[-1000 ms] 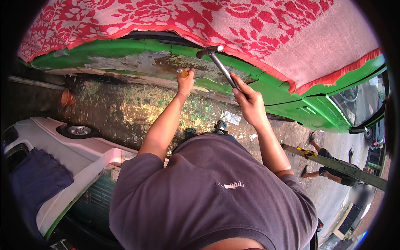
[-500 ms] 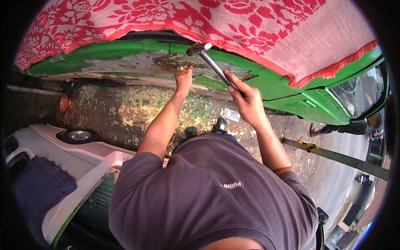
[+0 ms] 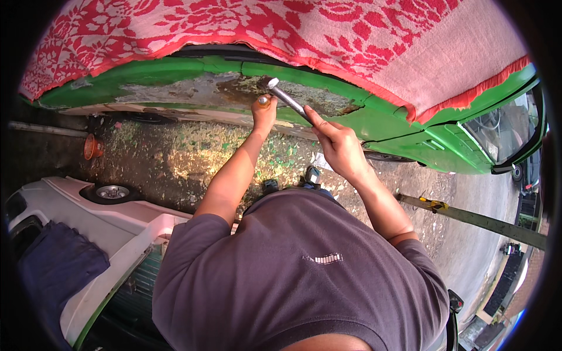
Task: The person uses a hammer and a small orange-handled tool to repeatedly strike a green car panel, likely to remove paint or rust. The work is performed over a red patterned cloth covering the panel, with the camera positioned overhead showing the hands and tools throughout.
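My right hand point(image 3: 339, 146) is closed around the metal shaft of a hammer point(image 3: 291, 103). The hammer's head is close to the end of an amber-handled hand tool point(image 3: 263, 100), and I cannot tell whether they touch. My left hand point(image 3: 264, 115) grips this tool against the side of a green car point(image 3: 404, 131); its working end is hidden, so its exact kind does not show. Around the tool the car's panel point(image 3: 225, 88) is stripped to grey and rusty brown, with ragged edges of green paint.
A red and pink patterned cloth point(image 3: 281, 26) drapes over the green car. Paint flakes litter the floor point(image 3: 193, 155). Behind me at left stands a pale car point(image 3: 132, 213) with a dark cloth point(image 3: 64, 257) on it. A long beam point(image 3: 474, 221) lies at right, an orange bucket point(image 3: 92, 147) far left.
The hammer has come down and left, closer to the amber-handled tool. My left hand has shifted slightly right with that tool. A person near the car's right end has left the view.
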`<state>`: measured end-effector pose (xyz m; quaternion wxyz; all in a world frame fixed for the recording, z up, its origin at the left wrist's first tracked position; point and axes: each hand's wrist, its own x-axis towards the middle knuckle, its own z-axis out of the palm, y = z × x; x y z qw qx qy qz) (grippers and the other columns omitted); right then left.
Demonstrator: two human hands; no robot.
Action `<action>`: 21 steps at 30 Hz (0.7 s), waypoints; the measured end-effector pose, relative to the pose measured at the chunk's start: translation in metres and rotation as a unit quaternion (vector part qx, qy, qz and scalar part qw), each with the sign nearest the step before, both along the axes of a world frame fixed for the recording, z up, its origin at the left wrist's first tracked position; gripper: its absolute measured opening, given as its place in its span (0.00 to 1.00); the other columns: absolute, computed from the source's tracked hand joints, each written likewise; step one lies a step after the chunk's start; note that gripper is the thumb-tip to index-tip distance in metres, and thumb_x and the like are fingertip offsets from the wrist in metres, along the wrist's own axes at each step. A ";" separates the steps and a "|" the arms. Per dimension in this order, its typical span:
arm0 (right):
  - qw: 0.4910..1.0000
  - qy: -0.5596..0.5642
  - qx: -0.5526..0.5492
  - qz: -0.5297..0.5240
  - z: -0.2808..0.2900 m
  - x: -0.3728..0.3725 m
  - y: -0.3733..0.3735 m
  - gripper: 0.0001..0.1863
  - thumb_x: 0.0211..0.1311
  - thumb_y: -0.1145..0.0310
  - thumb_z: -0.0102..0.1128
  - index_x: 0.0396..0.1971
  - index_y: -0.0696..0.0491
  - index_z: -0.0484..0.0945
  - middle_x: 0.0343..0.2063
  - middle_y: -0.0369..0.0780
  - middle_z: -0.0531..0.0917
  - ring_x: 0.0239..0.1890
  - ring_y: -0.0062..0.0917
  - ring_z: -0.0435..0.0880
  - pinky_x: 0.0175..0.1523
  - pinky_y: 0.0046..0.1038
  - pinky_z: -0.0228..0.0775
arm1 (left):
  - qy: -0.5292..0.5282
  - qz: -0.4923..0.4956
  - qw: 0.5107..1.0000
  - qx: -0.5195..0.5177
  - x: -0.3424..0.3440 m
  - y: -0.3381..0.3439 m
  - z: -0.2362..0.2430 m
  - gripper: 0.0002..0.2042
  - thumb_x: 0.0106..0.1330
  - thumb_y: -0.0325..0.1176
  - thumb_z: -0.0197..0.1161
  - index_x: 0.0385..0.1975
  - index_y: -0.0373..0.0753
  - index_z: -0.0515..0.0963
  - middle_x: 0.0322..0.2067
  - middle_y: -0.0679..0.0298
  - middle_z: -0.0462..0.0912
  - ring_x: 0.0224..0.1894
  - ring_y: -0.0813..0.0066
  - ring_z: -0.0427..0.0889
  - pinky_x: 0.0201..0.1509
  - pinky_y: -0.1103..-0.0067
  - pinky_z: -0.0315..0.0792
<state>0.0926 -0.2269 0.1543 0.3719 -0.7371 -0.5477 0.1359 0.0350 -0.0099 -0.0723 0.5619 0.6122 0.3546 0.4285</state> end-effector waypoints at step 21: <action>0.995 -0.015 -0.101 0.019 -0.058 0.011 0.007 0.24 0.65 0.69 0.55 0.62 0.39 0.71 0.33 0.47 0.82 0.38 0.42 0.82 0.42 0.36 0.75 | 0.154 -0.025 0.988 0.002 -0.014 -0.008 -0.013 0.10 0.62 0.32 0.65 0.25 0.35 0.73 0.23 0.64 0.75 0.27 0.73 0.73 0.35 0.73 0.69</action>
